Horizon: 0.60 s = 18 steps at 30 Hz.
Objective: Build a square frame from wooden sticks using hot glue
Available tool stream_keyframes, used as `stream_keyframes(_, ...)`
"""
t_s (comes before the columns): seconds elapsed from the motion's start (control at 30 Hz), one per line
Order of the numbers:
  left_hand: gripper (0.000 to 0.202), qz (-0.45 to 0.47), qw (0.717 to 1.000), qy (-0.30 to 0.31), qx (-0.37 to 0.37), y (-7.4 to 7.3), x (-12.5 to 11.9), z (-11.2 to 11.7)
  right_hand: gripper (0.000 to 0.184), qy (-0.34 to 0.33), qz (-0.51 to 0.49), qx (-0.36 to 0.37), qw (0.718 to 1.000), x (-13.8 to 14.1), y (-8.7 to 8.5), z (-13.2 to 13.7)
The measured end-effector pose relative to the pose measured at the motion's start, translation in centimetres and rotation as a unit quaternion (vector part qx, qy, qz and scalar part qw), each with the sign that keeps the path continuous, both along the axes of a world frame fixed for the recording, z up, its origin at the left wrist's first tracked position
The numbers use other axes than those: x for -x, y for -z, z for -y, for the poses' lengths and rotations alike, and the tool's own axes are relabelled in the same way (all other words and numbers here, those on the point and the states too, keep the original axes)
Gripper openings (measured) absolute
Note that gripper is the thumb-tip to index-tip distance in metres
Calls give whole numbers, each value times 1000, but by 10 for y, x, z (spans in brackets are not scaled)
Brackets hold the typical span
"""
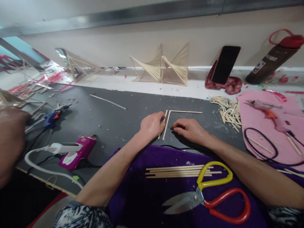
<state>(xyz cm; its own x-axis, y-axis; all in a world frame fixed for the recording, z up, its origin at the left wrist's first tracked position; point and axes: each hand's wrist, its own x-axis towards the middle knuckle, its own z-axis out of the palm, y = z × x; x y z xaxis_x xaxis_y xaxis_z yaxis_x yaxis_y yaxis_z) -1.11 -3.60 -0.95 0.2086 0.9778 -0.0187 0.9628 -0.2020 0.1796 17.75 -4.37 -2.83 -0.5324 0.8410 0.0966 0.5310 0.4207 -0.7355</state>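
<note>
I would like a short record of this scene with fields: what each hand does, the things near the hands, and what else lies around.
Left hand: fingertips on a loose stick; grip unclear.
Right hand: curled on the dark mat, fingertips beside the L-shaped sticks.
Purple cloth: carries a stick bundle and scissors.
Left side: pink glue gun, another person's hand.
Back: stick model, phone.
</note>
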Motion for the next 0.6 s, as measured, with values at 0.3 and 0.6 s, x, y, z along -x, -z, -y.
stream_keyframes(0.3, 25, -74, 997, -9, 6, -2, 4, -4, 16, -2, 3, -20, 1000, 0, 2, 0)
stream_keyframes(0.6, 13, 217, 972, -66, 59, -12, 10, -6, 16, 30, -96, 51, 994, 1, -6, 4)
